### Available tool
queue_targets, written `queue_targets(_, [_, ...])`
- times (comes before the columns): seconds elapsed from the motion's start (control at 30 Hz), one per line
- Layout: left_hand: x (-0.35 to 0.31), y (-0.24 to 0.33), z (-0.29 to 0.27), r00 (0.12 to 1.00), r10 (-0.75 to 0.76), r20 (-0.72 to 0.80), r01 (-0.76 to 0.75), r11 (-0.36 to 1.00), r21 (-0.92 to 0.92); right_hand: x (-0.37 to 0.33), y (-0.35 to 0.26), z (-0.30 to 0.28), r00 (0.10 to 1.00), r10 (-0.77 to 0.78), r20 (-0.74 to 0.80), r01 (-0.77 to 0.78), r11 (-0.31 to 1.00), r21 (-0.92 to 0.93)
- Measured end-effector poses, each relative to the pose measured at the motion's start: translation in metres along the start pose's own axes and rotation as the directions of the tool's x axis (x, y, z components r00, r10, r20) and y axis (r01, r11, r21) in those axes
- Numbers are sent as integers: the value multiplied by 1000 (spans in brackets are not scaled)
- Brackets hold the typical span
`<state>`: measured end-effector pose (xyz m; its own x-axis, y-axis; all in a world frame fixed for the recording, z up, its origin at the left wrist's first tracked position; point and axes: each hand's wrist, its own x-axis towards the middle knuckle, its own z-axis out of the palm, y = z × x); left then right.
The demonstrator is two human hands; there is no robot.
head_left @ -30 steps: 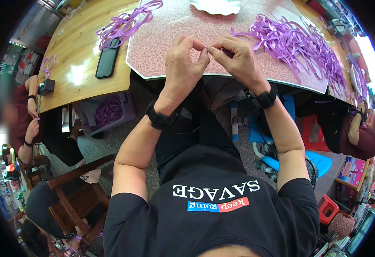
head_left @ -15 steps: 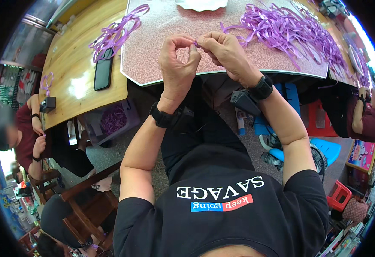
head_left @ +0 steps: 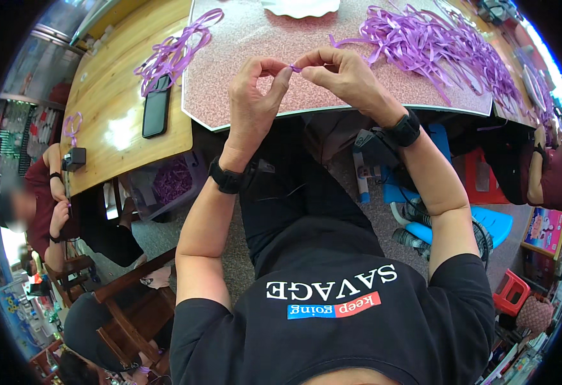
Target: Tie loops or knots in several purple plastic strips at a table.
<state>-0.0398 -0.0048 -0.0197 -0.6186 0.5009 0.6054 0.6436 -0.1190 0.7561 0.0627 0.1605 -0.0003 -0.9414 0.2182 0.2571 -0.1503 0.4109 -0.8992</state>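
Observation:
A short bit of purple ribbon [head_left: 295, 68] stretches between my two hands, just over the near part of the pink speckled tabletop [head_left: 210, 102]. My left hand [head_left: 253, 93] pinches one end between thumb and forefinger. On the other side my right hand [head_left: 348, 80] has thumb and forefinger closed on it too; its other fingers curl under and are partly hidden. To the right of my hands spreads a big tangled heap of purple ribbons [head_left: 415, 48]. A smaller looped bunch of ribbons [head_left: 177, 51] lies to the left, across the top end of a black phone [head_left: 156, 114].
A white scalloped dish [head_left: 301, 6] stands at the far edge. On the left, a wooden table [head_left: 111, 83] adjoins, with a tub of purple ribbons [head_left: 172, 183] below. Co-workers sit at left [head_left: 40, 192] and right [head_left: 550, 176]. A blue stool [head_left: 492, 224] is near my right elbow.
My hands have moved slightly apart, the left hand shifting left and the right hand right, so more of the purple ribbon shows between the fingertips. Both still pinch it.

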Motion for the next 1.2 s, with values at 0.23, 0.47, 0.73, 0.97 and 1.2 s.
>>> queue_targets(0.23, [-1, 1, -3, 993, -28, 114, 30, 999, -19, -3, -5, -2, 1000, 10, 0, -10, 1000, -7])
queue_targets(0.47, [-1, 3, 0, 994, 44, 103, -49, 998, 45, -4, -4, -6, 994, 57, 99, -66, 993, 96])
queue_targets(0.73, [-5, 2, 6, 995, -20, 97, 21, 1000, -2, -1, -1, -8, 993, 85, 77, -82, 996, -36])
queue_targets(0.97, [-5, 0, 4, 992, -63, 107, 68, 997, -46, -3, -4, -12, 992, 87, 95, -82, 995, -53])
queue_targets(1.2, [-7, 2, 9, 990, -37, 135, 38, 999, -9, -2, -1, -9, 964, 231, 130, -229, 973, -31])
